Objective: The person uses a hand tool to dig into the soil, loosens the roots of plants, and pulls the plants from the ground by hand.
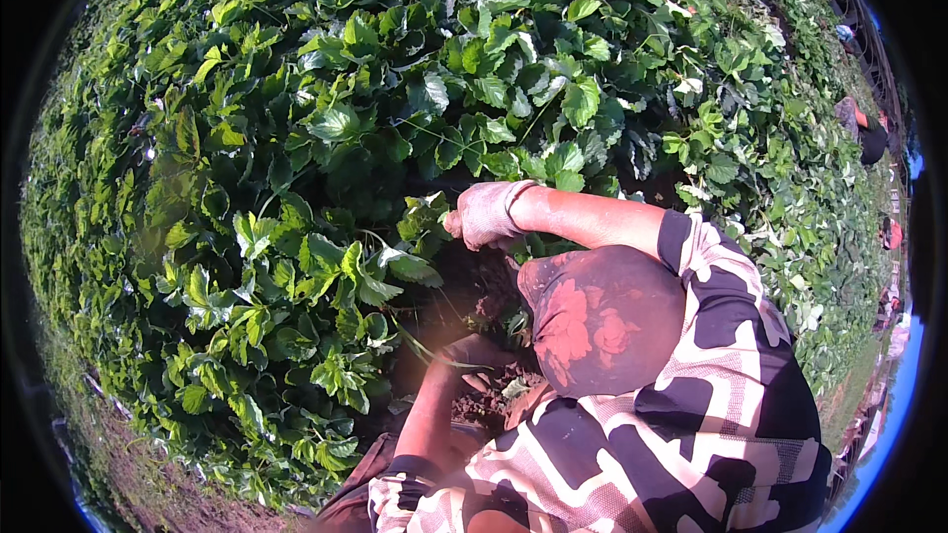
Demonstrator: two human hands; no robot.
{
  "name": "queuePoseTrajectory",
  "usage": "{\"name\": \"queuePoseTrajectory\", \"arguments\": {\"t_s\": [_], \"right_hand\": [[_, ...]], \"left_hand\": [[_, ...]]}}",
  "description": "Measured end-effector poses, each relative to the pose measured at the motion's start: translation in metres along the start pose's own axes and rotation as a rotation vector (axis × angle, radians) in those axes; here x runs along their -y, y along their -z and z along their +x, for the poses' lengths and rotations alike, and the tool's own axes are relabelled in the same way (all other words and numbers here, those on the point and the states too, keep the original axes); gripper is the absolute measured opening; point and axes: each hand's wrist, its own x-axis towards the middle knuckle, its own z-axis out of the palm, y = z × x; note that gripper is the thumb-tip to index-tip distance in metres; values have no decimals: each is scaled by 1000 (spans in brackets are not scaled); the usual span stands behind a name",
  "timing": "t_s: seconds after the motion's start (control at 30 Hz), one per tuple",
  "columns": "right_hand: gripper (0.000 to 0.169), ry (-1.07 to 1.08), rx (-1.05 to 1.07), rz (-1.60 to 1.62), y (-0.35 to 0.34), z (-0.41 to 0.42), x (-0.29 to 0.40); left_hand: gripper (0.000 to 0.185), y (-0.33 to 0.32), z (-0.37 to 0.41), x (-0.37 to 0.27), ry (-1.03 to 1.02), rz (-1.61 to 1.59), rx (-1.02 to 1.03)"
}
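Neither of my hands is in view. Before me another person bends low over leafy strawberry plants (348, 266). A dark head covering with red flowers (603, 322) hides the face. One arm reaches out with a soiled, light glove (485, 215) on its hand, fingertips against green leaves (422, 226); whether they grip a stem cannot be told. The person's other hand (474, 352) is low in shadow, close to broken brown soil (485, 403) and a long thin stalk. What it holds is hidden. The black-and-pale patterned top (629, 444) fills the lower right.
Dense foliage (444, 52) spreads over the left and top. Dark soil (496, 285) shows between the person's arms. Bare ground (170, 488) runs along the lower left. Farther off, at the right rim, another person (870, 133) is bent over near the plants.
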Motion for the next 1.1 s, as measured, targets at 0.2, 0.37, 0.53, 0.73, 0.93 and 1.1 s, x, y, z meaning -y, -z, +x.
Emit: {"name": "queuePoseTrajectory", "arguments": {"t_s": [0.2,0.37,0.53,0.73,0.93,1.1], "right_hand": [[32,187,-170,-295,-18,-11,-10],[39,239,-211,-305,-26,-2,-28],[32,200,-207,-289,-26,-25,-17],[25,114,-234,-274,-12,-56,-18],[13,72,-161,331,38,-123,-73],[17,-45,-354,834,-4,-163,-173]], "left_hand": [[40,4,-4,20,-257,43,-293],[24,-10,8,53,-355,-72,-329],[32,3,29,102,-586,174,-371],[39,2,8,97,-650,258,-486],[35,-3,0,62,-306,-302,-483],[28,-24,-10,44,-584,-266,-634]]}}
